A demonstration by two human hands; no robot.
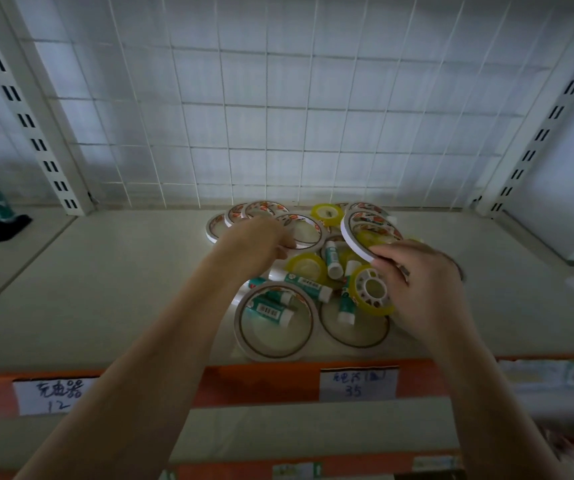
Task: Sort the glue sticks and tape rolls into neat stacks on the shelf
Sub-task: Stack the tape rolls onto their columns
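My right hand (pixel 424 289) grips a white tape roll (pixel 356 239), tilted up over the pile w/ glue sticks (pixel 308 284) mid-shelf (pixel 105 289). My left hand (pixel 254 242) rests on another roll (pixel 301 230) at the back; fingers hidden, can't tell grip.

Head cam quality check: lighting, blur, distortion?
Head view: dim overall, backlit through the wire grid; uprights bow from wide-angle distortion; lower right corner smeared; left hand slightly soft; right hand and its white tape roll readable.
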